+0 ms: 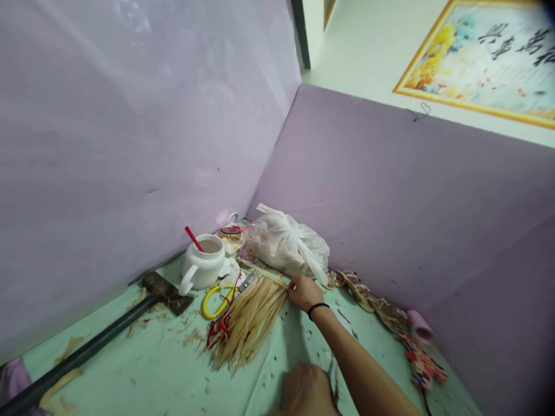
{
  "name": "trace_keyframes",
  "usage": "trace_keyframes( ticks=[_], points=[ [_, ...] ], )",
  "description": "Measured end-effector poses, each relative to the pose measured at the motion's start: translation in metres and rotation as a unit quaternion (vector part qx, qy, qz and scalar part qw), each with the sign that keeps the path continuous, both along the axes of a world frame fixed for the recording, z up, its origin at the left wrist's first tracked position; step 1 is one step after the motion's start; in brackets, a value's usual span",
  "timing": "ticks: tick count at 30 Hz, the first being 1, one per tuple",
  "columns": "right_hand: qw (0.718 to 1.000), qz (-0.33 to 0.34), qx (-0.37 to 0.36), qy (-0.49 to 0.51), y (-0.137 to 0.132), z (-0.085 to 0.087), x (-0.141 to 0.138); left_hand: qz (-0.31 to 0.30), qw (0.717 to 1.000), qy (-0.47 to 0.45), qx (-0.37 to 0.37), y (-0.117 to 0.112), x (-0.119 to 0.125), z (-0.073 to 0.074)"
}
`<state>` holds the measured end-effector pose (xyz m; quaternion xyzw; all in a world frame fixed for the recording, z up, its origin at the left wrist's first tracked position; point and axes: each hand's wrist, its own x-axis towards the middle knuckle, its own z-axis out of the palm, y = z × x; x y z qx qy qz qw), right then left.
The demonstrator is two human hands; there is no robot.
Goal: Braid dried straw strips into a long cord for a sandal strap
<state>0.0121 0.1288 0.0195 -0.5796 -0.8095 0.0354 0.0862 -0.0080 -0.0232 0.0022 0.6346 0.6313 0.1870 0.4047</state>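
Note:
A bundle of pale straw strands [251,323] lies fanned out on the green surface, joined along its top edge like a fringe. My right hand [306,293], with a black band at the wrist, is closed at the upper right corner of this bundle, fingers pinched on its strands. Low in the view, my left hand [307,387] is blurred and its fingers are hidden. Yellow-handled scissors [209,309] lie against the bundle's left side, their blades pointing up beside it. Tangled red thread [218,332] rests over the scissors and straw.
A hammer [165,292] with a long dark handle lies at left. Behind it stands a white pot [203,268] with a red stick inside. A tied white plastic bag [288,240] sits in the corner. Braided straw [368,300] and a pink roll [420,327] line the right wall.

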Motion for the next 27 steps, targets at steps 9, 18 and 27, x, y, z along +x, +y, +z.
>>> trace_keyframes(
  ticks=[9,18,27],
  points=[
    [0.865,0.009,-0.061,0.498,-0.072,0.034,0.087,0.079,0.99,-0.103,0.045,0.005,0.002,-0.016],
    [0.718,-0.092,-0.148,0.674,-0.159,0.001,0.149,0.047,0.969,-0.239,0.037,0.011,0.001,-0.019],
    [0.736,-0.135,-0.242,0.617,-0.161,-0.028,0.127,-0.008,0.966,-0.254,0.048,0.005,0.001,-0.016]
  ],
)
